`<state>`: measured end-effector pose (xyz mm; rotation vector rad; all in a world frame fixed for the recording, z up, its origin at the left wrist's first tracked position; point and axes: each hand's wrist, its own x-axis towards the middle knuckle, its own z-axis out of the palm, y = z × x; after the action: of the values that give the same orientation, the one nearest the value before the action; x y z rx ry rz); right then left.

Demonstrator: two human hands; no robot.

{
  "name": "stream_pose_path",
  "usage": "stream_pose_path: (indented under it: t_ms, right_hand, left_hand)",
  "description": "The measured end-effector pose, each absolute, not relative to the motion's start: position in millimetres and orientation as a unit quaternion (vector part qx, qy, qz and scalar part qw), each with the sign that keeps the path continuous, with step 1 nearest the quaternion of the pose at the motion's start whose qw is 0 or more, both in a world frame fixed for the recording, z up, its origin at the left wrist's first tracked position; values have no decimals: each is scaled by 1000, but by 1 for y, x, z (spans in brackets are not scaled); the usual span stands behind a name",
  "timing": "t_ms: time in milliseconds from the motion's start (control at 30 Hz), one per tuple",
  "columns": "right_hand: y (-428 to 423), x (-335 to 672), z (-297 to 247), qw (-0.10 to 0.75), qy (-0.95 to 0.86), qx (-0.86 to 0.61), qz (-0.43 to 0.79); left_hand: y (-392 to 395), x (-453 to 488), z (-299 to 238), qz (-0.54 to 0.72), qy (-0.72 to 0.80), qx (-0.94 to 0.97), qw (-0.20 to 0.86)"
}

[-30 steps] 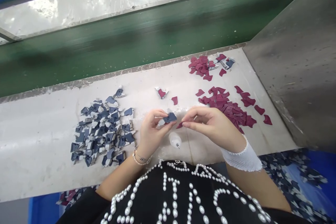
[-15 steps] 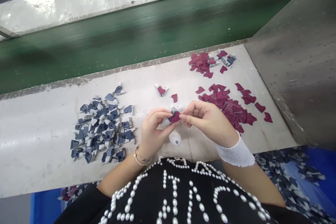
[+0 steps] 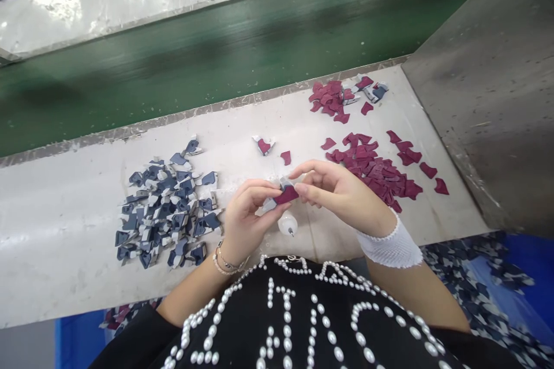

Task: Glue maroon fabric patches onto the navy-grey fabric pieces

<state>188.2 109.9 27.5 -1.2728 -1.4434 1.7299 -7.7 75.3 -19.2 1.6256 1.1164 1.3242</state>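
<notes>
Between my two hands is a small grey-and-navy plastic part with a maroon piece (image 3: 285,195) lying on its face. My left hand (image 3: 251,213) grips the part's left side between thumb and fingers. At its right end, my right hand (image 3: 335,190) has thumb and index finger against the part's edge; its other fingers are curled. A small white bottle with a thin metal tip (image 3: 288,223) stands just below the part. Beyond the hands lie a part with a maroon face (image 3: 263,146) and a loose maroon piece (image 3: 285,157).
A heap of grey-and-navy parts (image 3: 167,213) covers the bench on the left. Maroon pieces (image 3: 372,170) are piled on the right, with another cluster (image 3: 329,98) behind. A green conveyor belt (image 3: 208,57) runs along the back; a metal panel (image 3: 485,98) stands at right. Blue bins (image 3: 528,265) sit below.
My right index finger has lifted from the maroon piece to the part's upper edge. More of the maroon face shows. The view has shifted slightly.
</notes>
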Motion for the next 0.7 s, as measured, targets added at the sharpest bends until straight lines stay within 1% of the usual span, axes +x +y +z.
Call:
stream_pose_path:
  t_ms: [167,400,567,700]
  right_hand:
    - [108,188,31,281,-573,-448,626]
    - [98,180,42,302,-665,-465,501]
    - [92,176,44,281,-683,-458,496]
    - [87,169,40,263,-710,-477,446]
  left_hand:
    - [73,-10,-12,522,416,648,367]
    - [71,-7,-10,529,421,640,365]
    - [70,-6,-12,532,420,637,367]
    - [71,-4,-10,542,417,630,368]
